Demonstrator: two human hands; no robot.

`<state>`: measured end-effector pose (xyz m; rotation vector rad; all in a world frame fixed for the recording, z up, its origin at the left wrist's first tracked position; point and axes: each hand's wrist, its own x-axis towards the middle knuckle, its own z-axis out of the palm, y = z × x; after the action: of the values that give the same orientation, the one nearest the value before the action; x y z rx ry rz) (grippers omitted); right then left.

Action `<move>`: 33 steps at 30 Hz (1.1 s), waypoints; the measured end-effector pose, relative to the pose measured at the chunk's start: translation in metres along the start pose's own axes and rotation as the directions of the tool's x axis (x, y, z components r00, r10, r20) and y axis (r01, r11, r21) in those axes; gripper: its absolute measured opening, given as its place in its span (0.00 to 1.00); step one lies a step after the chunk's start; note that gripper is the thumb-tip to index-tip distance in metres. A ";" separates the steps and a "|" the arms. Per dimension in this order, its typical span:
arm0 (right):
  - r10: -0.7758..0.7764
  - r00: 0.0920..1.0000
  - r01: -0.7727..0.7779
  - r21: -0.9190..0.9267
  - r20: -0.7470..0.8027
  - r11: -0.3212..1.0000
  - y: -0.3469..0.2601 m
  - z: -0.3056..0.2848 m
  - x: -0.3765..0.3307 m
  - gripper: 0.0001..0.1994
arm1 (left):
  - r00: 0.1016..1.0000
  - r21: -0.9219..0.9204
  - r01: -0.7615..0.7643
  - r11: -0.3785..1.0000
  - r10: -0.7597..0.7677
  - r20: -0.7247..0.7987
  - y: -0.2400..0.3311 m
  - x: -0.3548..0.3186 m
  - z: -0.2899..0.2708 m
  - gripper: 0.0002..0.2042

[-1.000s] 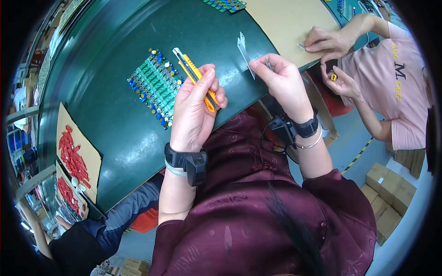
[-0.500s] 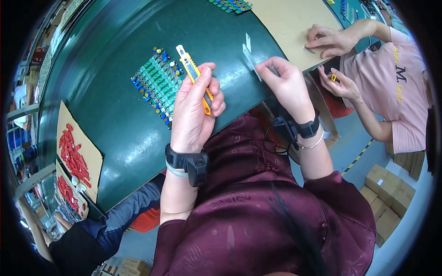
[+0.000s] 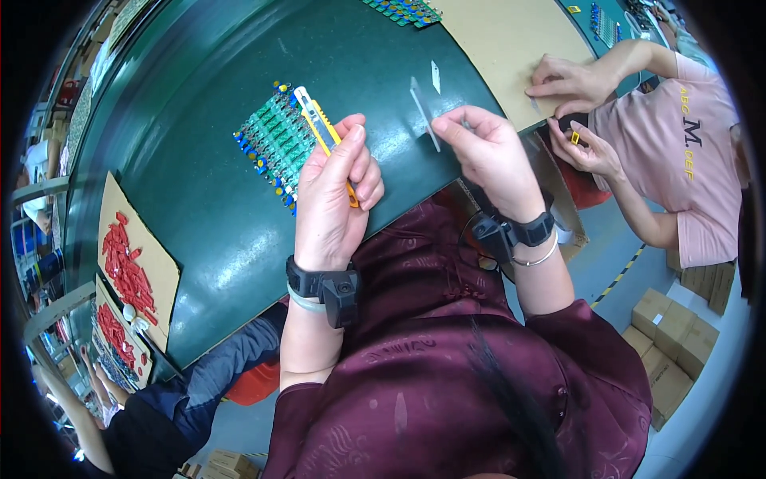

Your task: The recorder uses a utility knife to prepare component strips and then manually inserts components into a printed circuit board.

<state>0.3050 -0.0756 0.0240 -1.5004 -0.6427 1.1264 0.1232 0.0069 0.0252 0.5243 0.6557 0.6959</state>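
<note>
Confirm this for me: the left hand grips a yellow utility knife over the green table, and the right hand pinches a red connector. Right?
Not quite. In the head view the right hand pinches a thin grey blade strip, not a red connector. The rest stands: the left hand grips the yellow utility knife over the green table.

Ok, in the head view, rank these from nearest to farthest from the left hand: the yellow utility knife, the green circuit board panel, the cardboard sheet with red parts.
1. Yellow utility knife: gripped in the left hand.
2. Green circuit board panel: on the green table just beyond the hand, under the knife tip.
3. Cardboard sheet with red parts: far off at the table's left edge.
</note>
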 end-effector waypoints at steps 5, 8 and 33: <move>-0.008 0.994 -0.001 0.078 0.107 0.997 0.004 0.026 0.001 0.07 | 1.000 -0.034 0.013 0.999 -0.012 0.018 0.000 -0.001 -0.002 0.11; -0.038 0.989 0.029 0.062 0.144 0.998 0.000 0.036 -0.001 0.07 | 1.000 -0.033 0.013 0.999 -0.013 0.014 0.003 -0.001 -0.004 0.13; -0.030 0.975 0.048 -0.077 0.221 0.996 -0.009 0.036 -0.006 0.07 | 0.999 -0.027 -0.041 0.999 0.042 0.024 0.009 -0.004 -0.016 0.12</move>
<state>0.2722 -0.0627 0.0366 -1.4369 -0.8757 1.2593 0.1058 0.0131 0.0214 0.5225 0.6136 0.7352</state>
